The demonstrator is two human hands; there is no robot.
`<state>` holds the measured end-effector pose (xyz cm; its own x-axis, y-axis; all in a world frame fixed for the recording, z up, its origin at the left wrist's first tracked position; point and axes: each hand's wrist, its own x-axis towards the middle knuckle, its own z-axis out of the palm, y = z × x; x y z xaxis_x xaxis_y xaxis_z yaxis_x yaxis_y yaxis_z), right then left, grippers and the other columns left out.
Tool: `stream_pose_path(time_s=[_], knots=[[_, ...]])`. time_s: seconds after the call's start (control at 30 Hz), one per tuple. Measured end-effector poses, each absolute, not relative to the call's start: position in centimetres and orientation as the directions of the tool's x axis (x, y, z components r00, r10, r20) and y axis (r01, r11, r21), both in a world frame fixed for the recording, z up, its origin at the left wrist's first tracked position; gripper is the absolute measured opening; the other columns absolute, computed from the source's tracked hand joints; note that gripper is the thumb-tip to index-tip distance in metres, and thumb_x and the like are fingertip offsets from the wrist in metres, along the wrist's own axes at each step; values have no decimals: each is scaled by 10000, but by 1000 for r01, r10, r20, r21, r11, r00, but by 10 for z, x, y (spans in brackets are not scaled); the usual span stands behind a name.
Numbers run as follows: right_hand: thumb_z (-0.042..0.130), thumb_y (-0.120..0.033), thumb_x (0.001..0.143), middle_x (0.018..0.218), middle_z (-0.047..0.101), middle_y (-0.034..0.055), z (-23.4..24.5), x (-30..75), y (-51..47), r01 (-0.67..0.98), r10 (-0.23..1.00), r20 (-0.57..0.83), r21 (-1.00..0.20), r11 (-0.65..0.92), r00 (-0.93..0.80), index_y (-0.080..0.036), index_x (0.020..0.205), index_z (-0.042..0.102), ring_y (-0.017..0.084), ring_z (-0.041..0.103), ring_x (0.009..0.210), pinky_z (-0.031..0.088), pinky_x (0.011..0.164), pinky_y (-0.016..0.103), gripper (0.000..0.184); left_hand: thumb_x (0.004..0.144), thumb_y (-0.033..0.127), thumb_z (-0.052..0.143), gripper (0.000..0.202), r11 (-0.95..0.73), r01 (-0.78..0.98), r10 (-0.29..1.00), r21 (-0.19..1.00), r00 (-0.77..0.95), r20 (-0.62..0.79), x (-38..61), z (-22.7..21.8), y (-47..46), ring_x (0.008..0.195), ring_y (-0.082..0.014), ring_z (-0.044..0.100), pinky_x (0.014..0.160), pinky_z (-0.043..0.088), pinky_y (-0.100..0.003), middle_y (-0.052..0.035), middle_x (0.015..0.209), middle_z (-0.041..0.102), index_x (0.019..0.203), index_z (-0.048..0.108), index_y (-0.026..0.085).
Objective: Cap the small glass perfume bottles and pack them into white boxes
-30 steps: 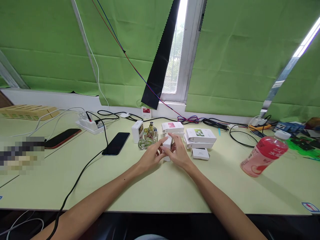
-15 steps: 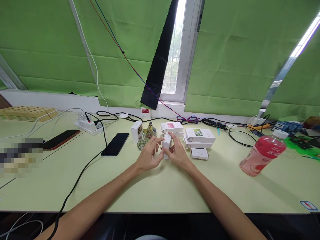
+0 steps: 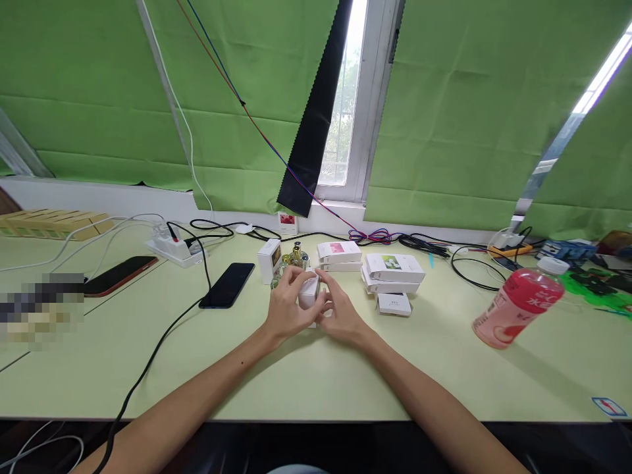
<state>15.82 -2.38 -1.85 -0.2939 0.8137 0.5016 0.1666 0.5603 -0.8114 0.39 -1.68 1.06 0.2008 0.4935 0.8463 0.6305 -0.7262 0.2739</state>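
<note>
Between my two hands stands a small white box (image 3: 309, 291), upright near the middle of the table. My left hand (image 3: 290, 306) closes on its left side, with fingers over the top edge. From the right, my right hand (image 3: 342, 311) holds it too, thumb and fingers around the near side. Small glass bottles (image 3: 297, 251) with gold and silver caps stand just behind, partly hidden by my left hand. Another upright white box (image 3: 269, 261) is beside them. To the right lie stacked flat white boxes (image 3: 395, 267) and a smaller flat box (image 3: 394, 304).
A black phone (image 3: 228, 285) and a black cable lie to the left, near a white power strip (image 3: 178, 249). A pink drink bottle (image 3: 521, 301) stands at the right. More flat boxes (image 3: 339, 251) lie behind my hands, with coiled cables (image 3: 422, 244) along the wall.
The white box has shifted left and a little nearer, and tilts differently. My left hand now wraps its left side and top; my right hand has followed it leftward.
</note>
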Motion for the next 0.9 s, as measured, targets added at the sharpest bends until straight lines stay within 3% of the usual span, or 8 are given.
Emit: stream_pose_path(time_s=[0.13,0.37,0.5,0.6,0.77,0.9], knots=[[628,-140,749,1482,480,131,-18,156,-26,125,805,495,-822,556,-326,-317,1583,258,148,675,887,618,694,297,928,830,267,656,272,-658,699,543,280,182,820,5,8,-18,897,-189,646,672,536,-280,-74,1081,563,1097,662,219],[651,-190,783,1443,525,126,-19,153,-27,101,806,474,-837,537,-354,-325,1607,210,138,676,829,631,694,319,944,847,182,602,259,-599,751,578,276,167,799,6,8,-21,907,-191,694,675,533,-281,-73,1219,653,1085,691,233],[641,-204,818,1271,626,95,-18,151,-27,75,773,514,-813,577,-371,-266,1572,309,152,666,863,632,745,326,826,854,169,579,287,-591,771,567,236,189,802,4,8,-22,1041,-228,703,710,545,-293,-52,1244,710,1099,710,242],[617,-215,835,1174,645,67,-17,149,-29,100,774,505,-810,578,-381,-224,1477,443,145,648,846,632,775,328,665,846,150,575,263,-585,793,565,171,246,787,1,9,-23,976,-244,706,667,532,-315,-42,1188,757,1036,733,238],[577,-152,812,1070,658,36,-17,146,-31,99,765,507,-805,585,-398,-200,1176,628,156,656,883,632,797,316,370,840,145,590,178,-523,852,593,18,349,726,-3,15,-28,770,-245,652,448,319,-300,-19,1160,779,867,738,241],[565,-98,800,1086,664,33,-19,141,-34,27,722,544,-791,611,-427,-209,1191,645,165,672,921,635,842,337,415,843,115,563,197,-487,871,598,-71,392,699,-10,18,-39,772,-252,641,419,223,-304,-8,1182,774,855,722,231]])
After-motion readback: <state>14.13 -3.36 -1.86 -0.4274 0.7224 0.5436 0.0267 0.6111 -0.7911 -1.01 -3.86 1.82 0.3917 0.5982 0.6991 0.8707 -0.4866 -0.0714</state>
